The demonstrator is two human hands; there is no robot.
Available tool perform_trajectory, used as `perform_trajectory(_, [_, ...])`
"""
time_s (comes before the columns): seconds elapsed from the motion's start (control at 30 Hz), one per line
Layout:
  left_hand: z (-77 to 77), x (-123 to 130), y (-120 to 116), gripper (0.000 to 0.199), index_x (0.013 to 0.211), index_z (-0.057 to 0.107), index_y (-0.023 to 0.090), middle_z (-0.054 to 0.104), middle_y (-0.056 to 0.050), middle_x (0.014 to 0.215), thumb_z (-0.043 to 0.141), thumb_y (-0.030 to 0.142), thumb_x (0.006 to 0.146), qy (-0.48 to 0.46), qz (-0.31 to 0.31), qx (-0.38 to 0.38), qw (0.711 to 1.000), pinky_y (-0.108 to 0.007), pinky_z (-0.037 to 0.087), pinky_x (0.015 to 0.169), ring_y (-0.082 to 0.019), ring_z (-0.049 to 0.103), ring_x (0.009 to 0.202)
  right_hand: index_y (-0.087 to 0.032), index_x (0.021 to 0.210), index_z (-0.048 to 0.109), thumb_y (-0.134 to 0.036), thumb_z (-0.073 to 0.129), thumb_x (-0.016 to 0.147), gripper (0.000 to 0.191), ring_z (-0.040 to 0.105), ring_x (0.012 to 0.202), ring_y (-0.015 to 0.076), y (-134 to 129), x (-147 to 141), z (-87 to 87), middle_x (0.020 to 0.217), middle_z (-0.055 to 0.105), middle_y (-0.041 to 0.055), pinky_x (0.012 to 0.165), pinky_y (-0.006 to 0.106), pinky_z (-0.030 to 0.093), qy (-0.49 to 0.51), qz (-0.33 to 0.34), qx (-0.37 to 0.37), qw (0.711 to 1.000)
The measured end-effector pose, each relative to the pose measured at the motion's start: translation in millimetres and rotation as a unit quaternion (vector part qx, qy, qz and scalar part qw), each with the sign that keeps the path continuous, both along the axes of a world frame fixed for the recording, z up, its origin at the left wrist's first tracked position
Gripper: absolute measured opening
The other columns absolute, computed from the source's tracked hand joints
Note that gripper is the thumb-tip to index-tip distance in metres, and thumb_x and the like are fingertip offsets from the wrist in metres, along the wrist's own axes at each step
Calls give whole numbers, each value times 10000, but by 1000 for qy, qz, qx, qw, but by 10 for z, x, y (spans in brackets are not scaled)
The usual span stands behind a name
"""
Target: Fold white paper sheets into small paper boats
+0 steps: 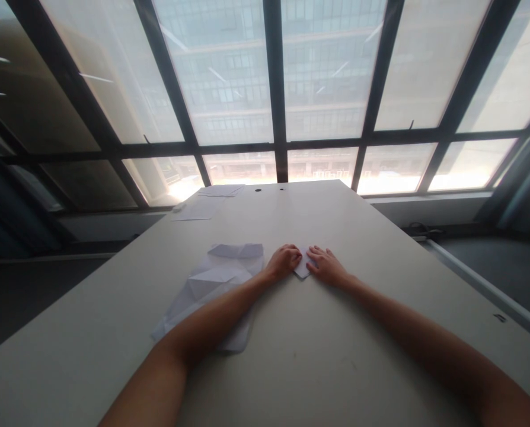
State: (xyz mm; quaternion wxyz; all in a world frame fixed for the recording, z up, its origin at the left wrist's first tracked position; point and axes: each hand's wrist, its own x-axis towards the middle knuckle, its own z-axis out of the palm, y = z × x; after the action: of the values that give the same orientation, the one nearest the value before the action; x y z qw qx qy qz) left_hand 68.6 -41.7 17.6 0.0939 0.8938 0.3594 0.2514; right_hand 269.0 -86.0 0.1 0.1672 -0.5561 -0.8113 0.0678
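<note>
the small folded paper (pixel 303 268) lies on the desk (pixel 312 216), between the two hands, forward of the person and near the middle of the desk's width. one corner points back toward the person, with two straight edges running into it. the fingers cover its sides, so i cannot tell its full outline or which way its long axis runs. it is white, matte and crisp-edged.

the left hand (pixel 284 261) has its fingers curled at the paper's left edge; i cannot tell whether it pinches it. the right hand (pixel 327 266) lies palm down, fingers spread, its fingertips on the right side. the hands are apart, with a narrow gap of paper between them.

to the left, creased sheets (pixel 211 286) lie in a loose, angular heap, partly under the left forearm. flat papers (pixel 197 209) rest at the desk's far left corner. the desk is smooth and pale; beyond it stand dark-framed windows (pixel 229 77).
</note>
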Motion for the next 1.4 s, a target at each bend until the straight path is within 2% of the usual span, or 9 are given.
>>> perform_trajectory(0.13, [-27,19,-12,275,1079,756,214,705,-83,1183,539,314,943,29,-26,-2,999,-348,444,1063,-225,636,1115,-154,1467,461,-339,458,980,521,281,1472,277,16,-9,-3,1564,374,158,1190,515,175,-8,-43,-9,999])
perform_trajectory(0.27, [-83,28,8,463,1449,493,232,471,-92,1513,444,332,1000,108,-85,-19,990,-467,274,1194,-238,392,1427,-145,1444,489,-310,425,992,486,305,1461,274,25,4,-12,1549,401,157,1187,505,193,0,-77,-8,997])
perform_trajectory(0.4, [-112,31,35,498,1531,350,216,370,-94,1576,327,259,1035,134,-107,-37,984,-516,141,1230,-217,293,1481,-159,1435,502,-302,423,996,468,325,1452,269,37,13,-25,1536,427,143,1181,494,212,12,-73,-3,997])
perform_trajectory(0.63, [-112,36,45,539,1475,444,222,525,-68,1472,470,136,944,39,-122,-68,989,-384,353,1171,-205,495,1351,-209,1410,535,-232,403,987,444,369,1428,252,42,15,-22,1519,459,115,1169,491,242,14,-56,6,998])
perform_trajectory(0.83, [-104,30,35,339,1272,657,229,560,-54,1438,487,256,979,18,-148,-59,987,-348,339,1173,-197,503,1350,-219,1367,571,-256,389,1001,410,370,1428,258,46,22,-45,1501,480,118,1163,506,256,10,-55,12,998])
perform_trajectory(1.03, [35,-14,-61,589,1483,435,281,524,-54,1474,613,387,932,44,-152,-84,984,-346,381,1131,-225,521,1329,-199,1369,564,-219,373,991,424,365,1431,248,35,20,-25,1507,474,117,1173,490,239,11,-59,6,998])
perform_trajectory(1.13, [74,-24,-63,741,1451,472,242,489,-102,1497,772,437,802,60,-184,-94,976,-370,335,1164,-269,454,1384,-194,1350,575,-217,366,990,417,370,1427,254,24,20,-6,1504,475,122,1164,500,250,13,-53,5,998])
perform_trajectory(1.23, [56,-14,-40,700,1378,551,217,488,-123,1493,816,414,761,58,-199,-93,974,-389,293,1187,-289,407,1415,-187,1355,569,-210,363,988,422,365,1428,261,21,21,-3,1507,469,130,1161,503,250,15,-53,7,998])
perform_trajectory(1.4, [1,9,-24,611,1364,550,240,578,-87,1405,773,375,812,24,-177,-103,978,-363,381,1116,-263,537,1294,-197,1334,576,-224,352,1002,402,359,1426,252,25,20,-9,1496,482,124,1156,484,245,5,-49,8,999])
